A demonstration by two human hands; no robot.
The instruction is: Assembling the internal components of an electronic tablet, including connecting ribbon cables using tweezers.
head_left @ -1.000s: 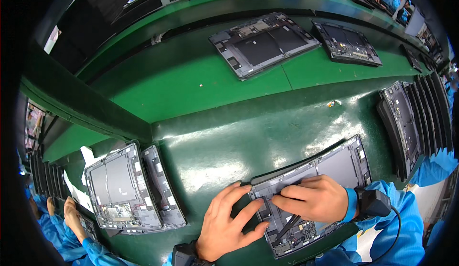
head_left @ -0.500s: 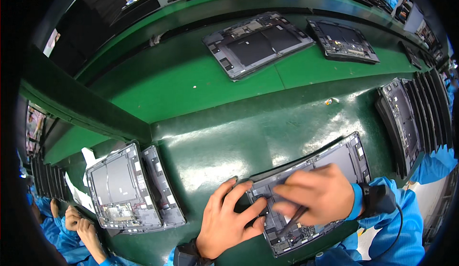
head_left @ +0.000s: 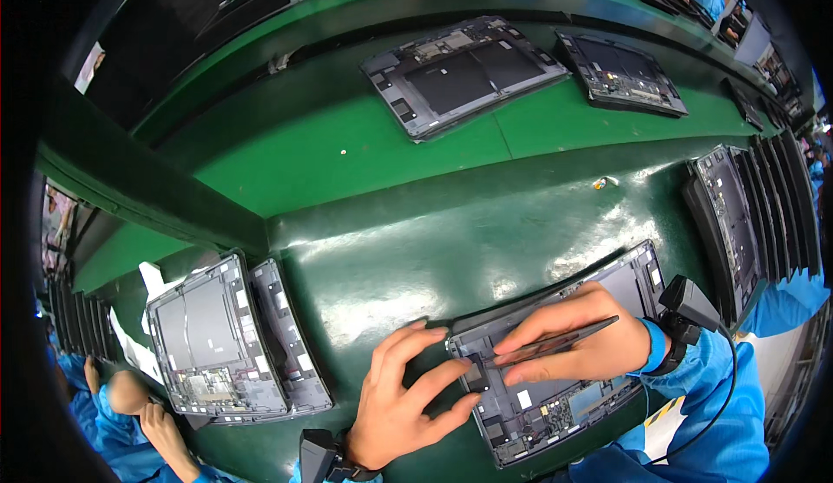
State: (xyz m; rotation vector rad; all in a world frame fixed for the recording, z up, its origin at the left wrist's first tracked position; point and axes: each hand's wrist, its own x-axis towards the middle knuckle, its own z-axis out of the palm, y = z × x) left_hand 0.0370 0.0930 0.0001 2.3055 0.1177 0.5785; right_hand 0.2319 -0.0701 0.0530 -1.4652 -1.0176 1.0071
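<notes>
An opened tablet point(head_left: 555, 409) lies tilted on the green bench in front of me, its circuit board and flat inner panels exposed. Dark tweezers point(head_left: 568, 337) are gripped between the thumb and fingers of my right hand point(head_left: 599, 335), over the tablet's middle. Their tips point left, toward the tablet's left side; whether they touch it I cannot tell. My left hand point(head_left: 399, 400) is spread at the tablet's left edge, index finger and thumb reaching onto its corner, holding nothing. A small white patch point(head_left: 524, 399) shows on the board below the right hand.
Two stacked opened tablets point(head_left: 204, 335) lie to the left, beside a co-worker's hands point(head_left: 152, 418). Another opened tablet point(head_left: 468, 75) and a smaller one point(head_left: 620, 71) rest on the raised green shelf. At right stands a row of dark panels point(head_left: 781, 205). A green post point(head_left: 147, 179) rises at left.
My right hand has turned, so the tweezers have swung from pointing down at the lower board to lying nearly level, tips leftward. My left hand has barely shifted. A co-worker's hands at left moved slightly.
</notes>
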